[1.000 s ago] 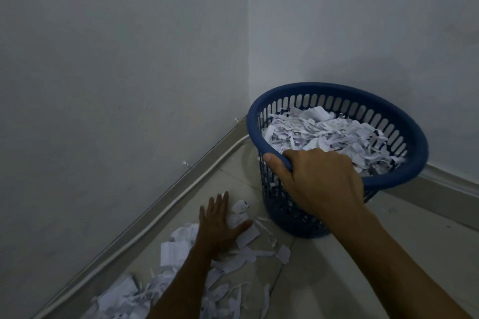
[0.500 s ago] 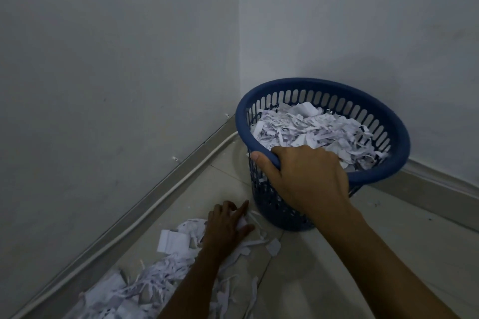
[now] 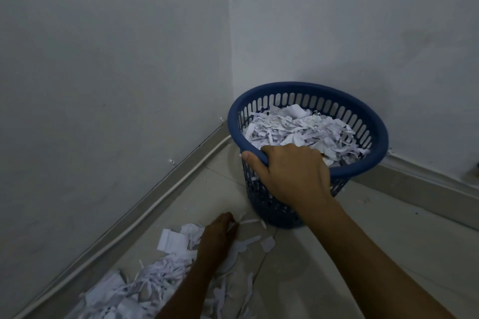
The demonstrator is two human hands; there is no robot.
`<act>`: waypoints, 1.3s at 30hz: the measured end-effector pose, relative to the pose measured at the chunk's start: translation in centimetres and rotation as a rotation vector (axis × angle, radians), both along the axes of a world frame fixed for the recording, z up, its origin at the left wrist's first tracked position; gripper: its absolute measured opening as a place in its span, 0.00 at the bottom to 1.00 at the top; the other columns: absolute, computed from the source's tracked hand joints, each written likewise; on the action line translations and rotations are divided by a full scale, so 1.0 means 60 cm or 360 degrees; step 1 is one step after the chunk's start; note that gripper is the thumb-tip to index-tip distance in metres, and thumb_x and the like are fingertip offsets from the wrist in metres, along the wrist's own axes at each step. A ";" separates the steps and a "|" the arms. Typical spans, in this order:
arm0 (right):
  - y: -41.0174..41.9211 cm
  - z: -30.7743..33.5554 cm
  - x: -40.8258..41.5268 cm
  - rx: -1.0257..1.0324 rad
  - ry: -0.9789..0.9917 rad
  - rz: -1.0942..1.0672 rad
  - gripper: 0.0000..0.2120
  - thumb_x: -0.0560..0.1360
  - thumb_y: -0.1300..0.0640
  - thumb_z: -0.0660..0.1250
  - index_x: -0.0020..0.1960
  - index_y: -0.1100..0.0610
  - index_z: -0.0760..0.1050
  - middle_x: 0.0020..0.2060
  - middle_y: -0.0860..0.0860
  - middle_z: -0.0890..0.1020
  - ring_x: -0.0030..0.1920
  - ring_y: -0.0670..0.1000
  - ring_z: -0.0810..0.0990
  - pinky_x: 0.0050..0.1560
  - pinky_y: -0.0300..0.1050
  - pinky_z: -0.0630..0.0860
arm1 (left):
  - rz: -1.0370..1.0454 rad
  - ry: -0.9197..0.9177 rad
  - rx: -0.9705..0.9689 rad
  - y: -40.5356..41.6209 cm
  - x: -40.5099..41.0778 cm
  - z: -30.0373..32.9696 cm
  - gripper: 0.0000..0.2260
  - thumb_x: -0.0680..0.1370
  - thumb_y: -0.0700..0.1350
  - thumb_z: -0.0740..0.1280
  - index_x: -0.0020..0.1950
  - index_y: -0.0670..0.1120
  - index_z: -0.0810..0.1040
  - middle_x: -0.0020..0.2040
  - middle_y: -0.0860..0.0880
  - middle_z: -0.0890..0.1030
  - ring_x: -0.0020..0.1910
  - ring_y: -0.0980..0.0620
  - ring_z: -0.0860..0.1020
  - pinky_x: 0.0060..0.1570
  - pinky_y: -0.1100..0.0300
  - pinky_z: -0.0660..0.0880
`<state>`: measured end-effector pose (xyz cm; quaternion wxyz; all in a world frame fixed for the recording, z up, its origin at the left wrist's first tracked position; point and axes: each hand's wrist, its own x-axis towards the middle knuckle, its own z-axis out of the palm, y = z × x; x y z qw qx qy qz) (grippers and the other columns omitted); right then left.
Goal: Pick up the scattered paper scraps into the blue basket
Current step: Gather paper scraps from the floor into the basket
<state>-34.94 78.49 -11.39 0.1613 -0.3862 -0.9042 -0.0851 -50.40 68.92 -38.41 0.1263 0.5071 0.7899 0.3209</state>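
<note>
Both hands work in a dim room corner where two pale walls meet a light tiled floor (image 3: 388, 254), with a grey skirting board (image 3: 166, 189) along each wall. One right hand (image 3: 295, 176) reaches forward, fingers curled over the near rim of the single blue basket (image 3: 363, 116) and thumb on its outside. That basket stands on the floor in the corner, heaped with white shreds. One left hand (image 3: 216, 238) is down on the tiles near the basket's foot, fingers curled among the scattered paper scraps (image 3: 160, 274); whether it actually grips any I cannot tell. Those scraps, too many to count, trail back along the left wall.
</note>
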 end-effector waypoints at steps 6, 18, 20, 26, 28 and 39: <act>-0.004 0.007 0.003 -0.0082 -0.0042 -0.0009 0.29 0.80 0.31 0.43 0.42 0.49 0.71 0.28 0.46 0.67 0.27 0.45 0.61 0.32 0.46 0.56 | 0.0063 -0.0114 0.0221 -0.037 -0.013 0.052 0.11 0.80 0.53 0.63 0.40 0.49 0.73 0.36 0.53 0.76 0.35 0.59 0.74 0.36 0.67 0.68; 0.000 0.011 0.048 -0.0146 -0.0004 0.0255 0.30 0.79 0.29 0.45 0.39 0.49 0.74 0.29 0.48 0.74 0.29 0.49 0.71 0.35 0.46 0.66 | 0.0101 -0.0214 0.0565 -0.047 -0.007 0.276 0.11 0.81 0.50 0.65 0.41 0.47 0.75 0.34 0.51 0.77 0.34 0.56 0.75 0.34 0.64 0.69; -0.002 0.007 0.056 -0.0099 0.0037 0.0276 0.29 0.80 0.30 0.46 0.38 0.50 0.73 0.30 0.48 0.77 0.30 0.50 0.73 0.35 0.46 0.69 | 0.0179 -0.0159 0.0686 -0.047 -0.014 0.331 0.10 0.81 0.49 0.65 0.41 0.48 0.75 0.34 0.51 0.77 0.33 0.57 0.74 0.33 0.64 0.69; 0.003 -0.016 0.086 0.0173 0.0257 0.0057 0.30 0.82 0.37 0.46 0.40 0.51 0.80 0.35 0.50 0.83 0.39 0.54 0.78 0.52 0.53 0.67 | 0.0095 0.0014 0.0922 0.008 -0.004 0.495 0.10 0.81 0.48 0.65 0.43 0.44 0.74 0.37 0.53 0.76 0.34 0.62 0.73 0.34 0.68 0.69; 0.010 -0.026 0.101 0.0167 0.0366 -0.0060 0.30 0.83 0.38 0.45 0.44 0.51 0.82 0.40 0.49 0.83 0.44 0.53 0.76 0.55 0.54 0.66 | 0.0031 0.0063 0.0940 0.044 0.007 0.531 0.10 0.81 0.49 0.65 0.44 0.44 0.75 0.37 0.55 0.77 0.34 0.63 0.74 0.34 0.68 0.70; 0.026 -0.050 0.139 0.0133 0.0620 -0.0232 0.25 0.83 0.40 0.49 0.48 0.51 0.80 0.44 0.50 0.80 0.51 0.53 0.73 0.63 0.53 0.65 | -0.0409 0.0207 0.0462 0.228 0.083 0.581 0.13 0.82 0.56 0.62 0.54 0.46 0.75 0.50 0.47 0.81 0.47 0.50 0.78 0.40 0.60 0.69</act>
